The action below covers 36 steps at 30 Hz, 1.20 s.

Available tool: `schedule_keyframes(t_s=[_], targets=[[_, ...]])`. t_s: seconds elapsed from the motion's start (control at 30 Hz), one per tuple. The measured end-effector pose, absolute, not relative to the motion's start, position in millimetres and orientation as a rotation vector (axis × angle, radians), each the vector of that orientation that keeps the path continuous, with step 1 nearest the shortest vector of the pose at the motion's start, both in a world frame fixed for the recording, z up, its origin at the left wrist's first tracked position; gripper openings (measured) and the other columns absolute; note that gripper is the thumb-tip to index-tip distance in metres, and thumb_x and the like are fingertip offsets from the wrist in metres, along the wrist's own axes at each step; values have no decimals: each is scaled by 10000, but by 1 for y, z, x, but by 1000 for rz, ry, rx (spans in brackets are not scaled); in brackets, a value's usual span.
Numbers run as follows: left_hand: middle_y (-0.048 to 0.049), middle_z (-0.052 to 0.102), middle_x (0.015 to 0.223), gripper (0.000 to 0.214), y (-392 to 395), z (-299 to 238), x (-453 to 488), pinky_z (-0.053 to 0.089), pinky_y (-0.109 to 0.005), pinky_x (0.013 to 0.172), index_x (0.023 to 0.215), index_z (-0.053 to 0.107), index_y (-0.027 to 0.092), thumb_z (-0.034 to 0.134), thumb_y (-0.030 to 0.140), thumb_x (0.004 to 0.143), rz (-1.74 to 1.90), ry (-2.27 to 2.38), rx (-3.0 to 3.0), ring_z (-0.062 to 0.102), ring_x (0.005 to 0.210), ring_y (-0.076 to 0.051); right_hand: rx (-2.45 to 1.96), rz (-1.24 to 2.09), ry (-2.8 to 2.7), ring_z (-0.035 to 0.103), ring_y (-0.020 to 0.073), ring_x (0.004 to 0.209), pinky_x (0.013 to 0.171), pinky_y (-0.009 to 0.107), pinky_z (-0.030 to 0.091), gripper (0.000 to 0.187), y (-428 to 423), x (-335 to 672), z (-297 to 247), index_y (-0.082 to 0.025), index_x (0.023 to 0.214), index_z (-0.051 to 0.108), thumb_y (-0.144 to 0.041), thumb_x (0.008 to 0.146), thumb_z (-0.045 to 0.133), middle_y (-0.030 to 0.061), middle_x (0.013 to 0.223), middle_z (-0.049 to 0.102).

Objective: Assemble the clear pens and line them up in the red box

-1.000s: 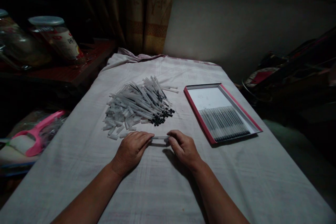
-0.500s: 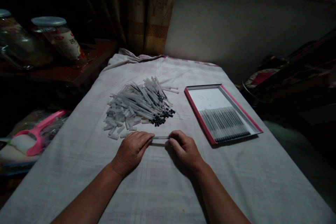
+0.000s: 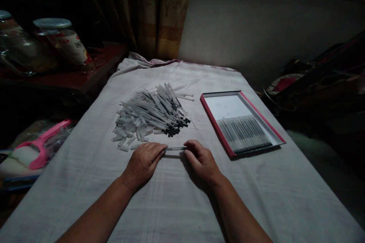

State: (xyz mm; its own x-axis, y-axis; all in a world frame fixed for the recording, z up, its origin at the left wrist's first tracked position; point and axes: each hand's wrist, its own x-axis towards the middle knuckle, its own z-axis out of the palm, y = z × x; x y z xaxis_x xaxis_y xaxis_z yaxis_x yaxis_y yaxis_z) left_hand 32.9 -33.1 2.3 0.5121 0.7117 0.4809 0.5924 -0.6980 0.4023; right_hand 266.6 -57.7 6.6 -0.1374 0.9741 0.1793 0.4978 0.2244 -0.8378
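A slim translucent pen (image 3: 175, 148) lies level between my hands, just above the cloth. My left hand (image 3: 146, 161) pinches its left end, and my right hand (image 3: 202, 161) pinches its right end; both tips are hidden by my fingers. Behind my hands is a loose pile of clear pen barrels (image 3: 151, 108), many with black ends pointing right. Small clear caps (image 3: 122, 136) lie heaped at the pile's left front. To the right stands a shallow red-edged box (image 3: 216, 129). A row of pens (image 3: 245, 133) fills its near half, side by side.
A pale checked cloth (image 3: 171, 205) covers the table. On a dark red side table (image 3: 99, 66) at the left stand lidded jars (image 3: 68, 41). Below them is a pink-handled object (image 3: 42, 144). A curtain (image 3: 171, 11) hangs behind, beside a pale wall panel (image 3: 256, 26).
Almost nothing differs. The fingers of my right hand have shifted very slightly at the pen's right end; my left hand keeps its place.
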Motion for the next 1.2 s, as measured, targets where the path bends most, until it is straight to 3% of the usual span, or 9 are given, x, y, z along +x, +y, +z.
schedule_keyframes(t_s=[0.1,0.23,0.37,0.5,0.63,0.77,1.2], targets=[[-74,748,992,208,-33,3,33,536,-346,801,1128,651,189,513,217,975,940,1120,2561,699,912,-204,-1377,789,-1760,647,156,701,664,254,491,132,-58,266,7,-203,934,621,-261,910,505,21,787,696],[-76,749,991,214,-33,3,33,540,-350,809,1134,650,191,511,219,974,945,1118,2557,700,912,-205,-1369,805,-1760,645,154,686,658,255,496,180,-58,266,8,-201,1051,606,-260,898,530,15,784,702],[-78,749,994,210,-34,4,33,539,-357,809,1131,648,191,510,220,976,933,1123,2562,700,914,-210,-1362,770,-1785,648,158,721,682,261,496,130,-58,266,9,-207,939,620,-254,909,502,25,810,697],[-78,749,987,201,-34,4,33,537,-357,795,1121,645,184,509,219,977,936,1119,2571,699,904,-211,-1371,794,-1777,642,160,706,666,261,496,156,-58,267,10,-211,1016,615,-252,892,529,17,805,695],[-76,749,986,204,-33,2,33,535,-353,800,1123,653,187,519,216,972,937,1120,2565,697,908,-207,-1357,784,-1791,638,157,708,676,257,489,126,-59,267,9,-211,924,620,-256,911,503,18,791,683],[-74,749,989,202,-34,2,33,534,-350,796,1121,655,184,524,218,970,929,1124,2564,696,908,-208,-1362,791,-1793,638,153,698,664,251,486,139,-58,267,8,-209,1008,607,-253,907,521,12,794,685],[-76,750,987,204,-34,5,34,537,-357,799,1118,654,190,513,223,974,913,1127,2565,699,905,-210,-1358,767,-1807,639,154,690,658,252,489,151,-59,267,10,-209,917,640,-275,922,504,18,773,685]])
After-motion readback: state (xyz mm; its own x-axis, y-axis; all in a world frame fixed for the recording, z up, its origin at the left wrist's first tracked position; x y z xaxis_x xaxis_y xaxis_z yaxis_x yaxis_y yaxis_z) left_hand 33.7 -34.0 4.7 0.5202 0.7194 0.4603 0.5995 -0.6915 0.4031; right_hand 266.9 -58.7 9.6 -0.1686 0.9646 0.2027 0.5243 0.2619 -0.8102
